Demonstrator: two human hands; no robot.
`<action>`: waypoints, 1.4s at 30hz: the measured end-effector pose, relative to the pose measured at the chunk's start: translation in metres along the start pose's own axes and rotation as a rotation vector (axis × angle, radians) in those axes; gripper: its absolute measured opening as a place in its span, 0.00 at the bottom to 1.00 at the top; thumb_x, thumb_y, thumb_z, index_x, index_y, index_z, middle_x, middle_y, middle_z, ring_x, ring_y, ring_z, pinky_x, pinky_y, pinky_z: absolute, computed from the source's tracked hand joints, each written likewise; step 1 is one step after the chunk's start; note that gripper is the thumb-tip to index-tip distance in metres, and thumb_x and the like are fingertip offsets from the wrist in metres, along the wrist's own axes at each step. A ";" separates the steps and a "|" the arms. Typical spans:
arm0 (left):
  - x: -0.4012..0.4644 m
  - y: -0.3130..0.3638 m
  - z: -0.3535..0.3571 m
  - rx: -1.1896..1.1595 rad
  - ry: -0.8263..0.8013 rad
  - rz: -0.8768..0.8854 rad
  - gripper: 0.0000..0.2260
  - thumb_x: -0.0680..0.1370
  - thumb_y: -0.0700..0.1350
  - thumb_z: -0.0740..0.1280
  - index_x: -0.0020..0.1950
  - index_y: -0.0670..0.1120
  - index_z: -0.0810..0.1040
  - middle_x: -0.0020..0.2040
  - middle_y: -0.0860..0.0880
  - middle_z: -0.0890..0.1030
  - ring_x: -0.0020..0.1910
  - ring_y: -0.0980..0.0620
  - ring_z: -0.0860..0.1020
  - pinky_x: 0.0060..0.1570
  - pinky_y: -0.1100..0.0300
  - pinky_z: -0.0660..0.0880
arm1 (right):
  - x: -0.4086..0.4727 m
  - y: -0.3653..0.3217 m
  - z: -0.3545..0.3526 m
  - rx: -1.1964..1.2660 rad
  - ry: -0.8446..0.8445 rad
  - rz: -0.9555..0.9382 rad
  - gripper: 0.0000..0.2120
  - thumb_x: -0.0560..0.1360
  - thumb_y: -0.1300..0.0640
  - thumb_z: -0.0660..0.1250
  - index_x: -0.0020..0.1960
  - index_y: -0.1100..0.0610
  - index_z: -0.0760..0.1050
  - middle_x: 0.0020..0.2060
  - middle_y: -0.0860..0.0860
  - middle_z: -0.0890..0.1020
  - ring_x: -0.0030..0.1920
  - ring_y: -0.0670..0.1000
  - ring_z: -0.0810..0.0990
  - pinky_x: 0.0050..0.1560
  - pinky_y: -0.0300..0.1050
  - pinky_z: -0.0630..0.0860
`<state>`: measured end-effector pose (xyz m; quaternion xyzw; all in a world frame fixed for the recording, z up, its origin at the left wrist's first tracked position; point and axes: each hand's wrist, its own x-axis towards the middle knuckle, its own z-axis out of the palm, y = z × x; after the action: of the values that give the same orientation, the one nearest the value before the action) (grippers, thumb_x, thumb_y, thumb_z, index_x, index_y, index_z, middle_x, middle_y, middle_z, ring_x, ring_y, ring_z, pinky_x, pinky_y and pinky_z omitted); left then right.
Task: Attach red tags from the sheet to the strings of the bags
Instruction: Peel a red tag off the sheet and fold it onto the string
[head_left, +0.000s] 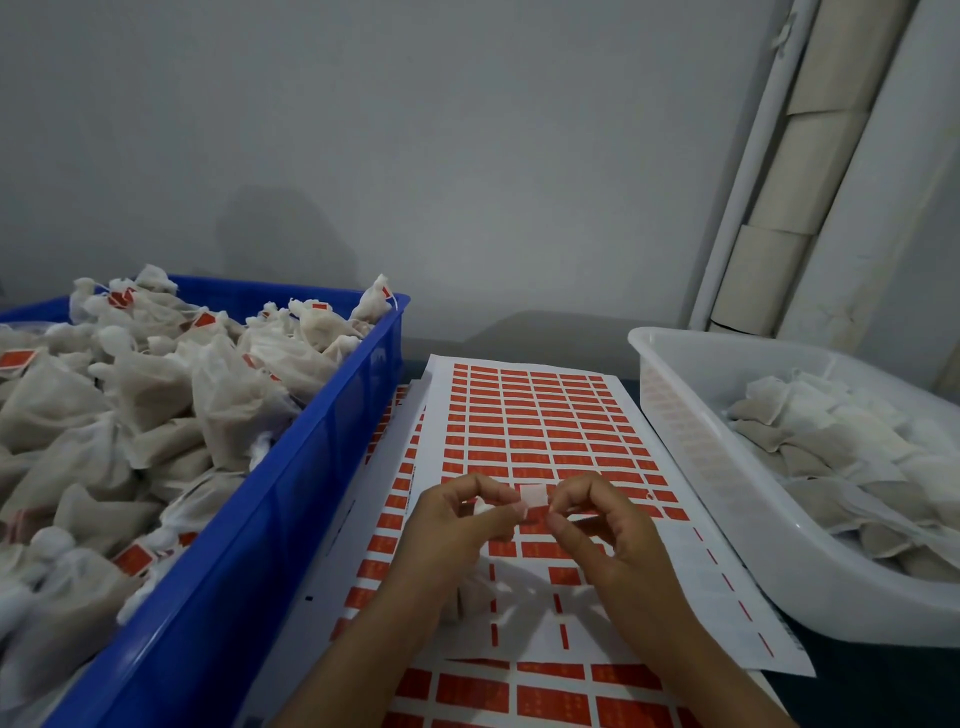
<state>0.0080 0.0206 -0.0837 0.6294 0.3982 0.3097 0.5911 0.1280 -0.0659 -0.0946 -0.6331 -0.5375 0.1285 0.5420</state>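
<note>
Two hands (530, 525) pinch one tag (533, 500); two bins, blue (291, 499), white (691, 431).

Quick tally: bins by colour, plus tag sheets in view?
Blue bin: 1
White bin: 1
Tag sheets: 3 showing, top sheet, one under it at left, one nearest the camera
Total: 5

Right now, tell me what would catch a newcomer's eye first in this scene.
First, the sheet of red tags running up the middle of the table, its near rows already peeled off. Over it, the left hand and right hand pinch one tag between their fingertips. The blue crate at left is heaped with tagged bags, and the white tub at right holds bags without visible tags.
</note>
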 end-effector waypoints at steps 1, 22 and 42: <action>0.000 0.000 0.000 0.000 -0.005 0.003 0.02 0.72 0.45 0.71 0.40 0.50 0.80 0.47 0.55 0.82 0.51 0.53 0.77 0.52 0.55 0.72 | 0.000 0.000 0.000 0.029 -0.013 0.019 0.02 0.73 0.53 0.64 0.43 0.51 0.74 0.40 0.41 0.79 0.47 0.42 0.77 0.50 0.32 0.74; -0.005 0.003 0.002 0.023 -0.077 0.017 0.07 0.73 0.42 0.71 0.35 0.50 0.79 0.48 0.54 0.82 0.51 0.52 0.77 0.44 0.61 0.71 | 0.000 0.000 0.002 0.217 0.045 0.124 0.03 0.75 0.62 0.64 0.42 0.57 0.74 0.34 0.46 0.80 0.39 0.47 0.81 0.38 0.33 0.77; -0.005 0.002 0.003 0.061 -0.118 0.103 0.06 0.73 0.42 0.70 0.37 0.50 0.79 0.48 0.57 0.81 0.53 0.56 0.76 0.47 0.62 0.72 | 0.001 0.002 0.003 0.169 0.079 0.154 0.03 0.73 0.62 0.67 0.42 0.58 0.74 0.36 0.52 0.81 0.39 0.52 0.82 0.41 0.38 0.80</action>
<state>0.0082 0.0155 -0.0815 0.6839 0.3389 0.2898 0.5774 0.1274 -0.0633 -0.0968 -0.6292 -0.4526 0.1894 0.6028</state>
